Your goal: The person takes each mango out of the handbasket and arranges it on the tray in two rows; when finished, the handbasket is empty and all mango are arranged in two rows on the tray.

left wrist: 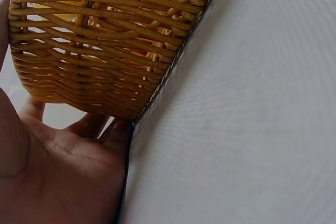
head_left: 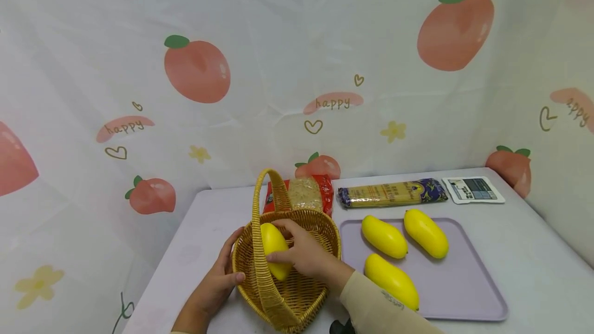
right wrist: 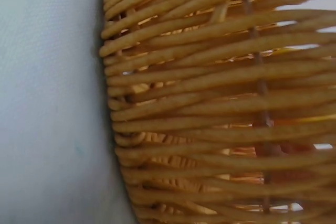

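A wicker basket (head_left: 303, 298) with a tall arched handle (head_left: 263, 267) stands on the table. Inside it, my right hand (head_left: 306, 251) grips a yellow mango (head_left: 275, 246), thumb on the near side and fingers over the far side. The handle crosses in front of part of this fruit. My left hand (head_left: 218, 277) holds the basket's left side, its thumb at the rim. The left wrist view has the left palm (left wrist: 63, 166) close beside the woven wall (left wrist: 105, 40), fingers reaching behind it. Only wicker wall (right wrist: 210, 103) and table fill the right wrist view, the right hand mostly hidden.
Right of the basket, a pale purple tray (head_left: 457, 293) bears three mangoes (head_left: 392, 280). Behind are a red noodle bag (head_left: 303, 195), a long pack of dried noodles (head_left: 390, 194) and a flat white packet (head_left: 473, 190). A printed curtain (head_left: 278, 66) hangs behind the table.
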The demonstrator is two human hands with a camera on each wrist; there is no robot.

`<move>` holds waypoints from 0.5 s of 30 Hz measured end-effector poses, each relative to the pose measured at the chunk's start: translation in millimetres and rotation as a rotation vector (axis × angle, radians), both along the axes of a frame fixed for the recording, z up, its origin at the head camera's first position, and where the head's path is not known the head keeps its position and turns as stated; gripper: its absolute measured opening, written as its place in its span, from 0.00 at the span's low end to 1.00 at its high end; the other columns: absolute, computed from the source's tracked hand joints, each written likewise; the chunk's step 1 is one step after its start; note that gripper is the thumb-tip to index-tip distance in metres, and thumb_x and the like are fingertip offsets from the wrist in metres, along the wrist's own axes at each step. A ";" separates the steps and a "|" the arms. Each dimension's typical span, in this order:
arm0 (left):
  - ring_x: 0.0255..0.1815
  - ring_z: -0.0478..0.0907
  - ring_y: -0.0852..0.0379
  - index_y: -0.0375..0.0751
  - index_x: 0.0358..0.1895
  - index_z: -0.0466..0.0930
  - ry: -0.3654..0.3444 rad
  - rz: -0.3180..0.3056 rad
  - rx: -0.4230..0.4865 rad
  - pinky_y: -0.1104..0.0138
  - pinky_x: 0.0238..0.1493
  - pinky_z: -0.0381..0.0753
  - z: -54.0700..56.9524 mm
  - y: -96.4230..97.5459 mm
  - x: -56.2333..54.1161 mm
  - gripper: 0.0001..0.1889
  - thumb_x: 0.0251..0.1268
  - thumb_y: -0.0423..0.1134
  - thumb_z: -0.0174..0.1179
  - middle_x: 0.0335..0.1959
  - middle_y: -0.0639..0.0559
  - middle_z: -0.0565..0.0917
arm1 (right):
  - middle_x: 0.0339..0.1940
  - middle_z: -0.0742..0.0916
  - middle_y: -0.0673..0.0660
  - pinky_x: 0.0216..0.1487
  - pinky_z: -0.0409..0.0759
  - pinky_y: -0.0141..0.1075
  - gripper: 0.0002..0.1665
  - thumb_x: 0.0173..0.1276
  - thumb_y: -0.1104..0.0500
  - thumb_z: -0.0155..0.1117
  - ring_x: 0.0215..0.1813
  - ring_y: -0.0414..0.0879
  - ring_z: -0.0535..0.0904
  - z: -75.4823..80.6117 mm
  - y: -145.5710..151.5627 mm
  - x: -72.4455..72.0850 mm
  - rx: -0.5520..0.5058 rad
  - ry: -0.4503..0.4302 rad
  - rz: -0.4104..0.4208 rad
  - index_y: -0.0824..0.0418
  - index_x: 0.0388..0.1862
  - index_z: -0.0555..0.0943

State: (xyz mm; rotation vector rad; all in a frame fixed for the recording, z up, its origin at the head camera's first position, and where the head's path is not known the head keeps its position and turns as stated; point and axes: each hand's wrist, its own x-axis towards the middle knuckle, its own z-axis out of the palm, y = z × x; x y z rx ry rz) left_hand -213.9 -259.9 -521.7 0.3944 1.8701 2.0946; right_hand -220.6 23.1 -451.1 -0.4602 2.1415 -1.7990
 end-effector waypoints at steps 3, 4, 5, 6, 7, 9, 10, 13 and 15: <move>0.80 0.63 0.48 0.61 0.91 0.44 0.007 0.002 -0.007 0.63 0.73 0.70 -0.3 -0.3 -0.2 0.56 0.67 0.33 0.72 0.88 0.40 0.46 | 0.63 0.82 0.54 0.56 0.84 0.53 0.40 0.70 0.52 0.82 0.61 0.54 0.78 3.5 3.8 1.8 0.007 0.009 -0.001 0.49 0.78 0.75; 0.80 0.63 0.48 0.61 0.91 0.44 0.009 0.003 -0.009 0.63 0.73 0.70 -0.4 -0.4 -0.3 0.56 0.67 0.33 0.72 0.89 0.40 0.45 | 0.63 0.82 0.54 0.56 0.84 0.54 0.40 0.70 0.52 0.82 0.61 0.55 0.79 5.0 5.1 2.7 0.011 0.011 -0.001 0.49 0.78 0.75; 0.81 0.63 0.49 0.61 0.90 0.44 0.009 0.003 -0.010 0.63 0.73 0.70 -0.4 -0.4 -0.4 0.56 0.67 0.33 0.71 0.89 0.41 0.45 | 0.63 0.83 0.54 0.57 0.84 0.54 0.40 0.70 0.52 0.82 0.61 0.55 0.79 6.5 6.4 3.6 0.013 0.015 0.000 0.49 0.78 0.75; 0.81 0.63 0.49 0.61 0.90 0.45 0.011 0.002 -0.009 0.63 0.73 0.70 -0.3 -0.5 -0.5 0.56 0.67 0.33 0.71 0.89 0.40 0.45 | 0.63 0.83 0.54 0.57 0.84 0.54 0.41 0.70 0.52 0.82 0.61 0.55 0.79 7.9 7.7 4.7 0.014 0.017 -0.002 0.49 0.78 0.75; 0.81 0.63 0.49 0.61 0.91 0.44 0.014 0.000 -0.010 0.63 0.73 0.70 -0.5 -0.6 -0.7 0.56 0.67 0.33 0.71 0.89 0.40 0.45 | 0.63 0.83 0.53 0.57 0.83 0.54 0.41 0.70 0.51 0.82 0.61 0.55 0.79 9.3 9.1 5.9 0.016 0.015 -0.005 0.48 0.78 0.75; 0.81 0.63 0.49 0.60 0.91 0.44 0.018 -0.004 -0.011 0.63 0.73 0.70 -0.8 -0.6 -0.7 0.56 0.67 0.33 0.71 0.89 0.39 0.45 | 0.63 0.83 0.53 0.58 0.83 0.55 0.41 0.70 0.51 0.82 0.62 0.55 0.79 11.8 11.8 8.3 0.018 0.016 -0.009 0.48 0.78 0.75; 0.80 0.64 0.49 0.60 0.91 0.43 0.020 -0.007 -0.010 0.63 0.73 0.70 -1.1 -0.6 -0.7 0.56 0.67 0.33 0.70 0.89 0.37 0.45 | 0.63 0.83 0.53 0.59 0.82 0.55 0.41 0.70 0.51 0.82 0.62 0.56 0.79 13.0 13.1 9.3 0.016 0.017 -0.011 0.48 0.78 0.75; 0.80 0.65 0.49 0.60 0.91 0.44 0.013 -0.001 -0.013 0.63 0.73 0.71 -1.5 -0.4 -0.7 0.56 0.67 0.33 0.70 0.88 0.37 0.46 | 0.64 0.82 0.54 0.58 0.82 0.55 0.41 0.70 0.51 0.82 0.61 0.56 0.79 15.4 17.3 11.7 0.020 0.021 -0.016 0.48 0.78 0.75; 0.80 0.65 0.48 0.61 0.90 0.44 0.005 0.005 -0.014 0.63 0.73 0.71 -1.3 0.1 -0.6 0.56 0.66 0.33 0.71 0.88 0.38 0.46 | 0.65 0.82 0.55 0.56 0.83 0.54 0.41 0.69 0.52 0.82 0.61 0.56 0.79 16.7 20.4 13.5 0.015 0.017 -0.018 0.49 0.78 0.75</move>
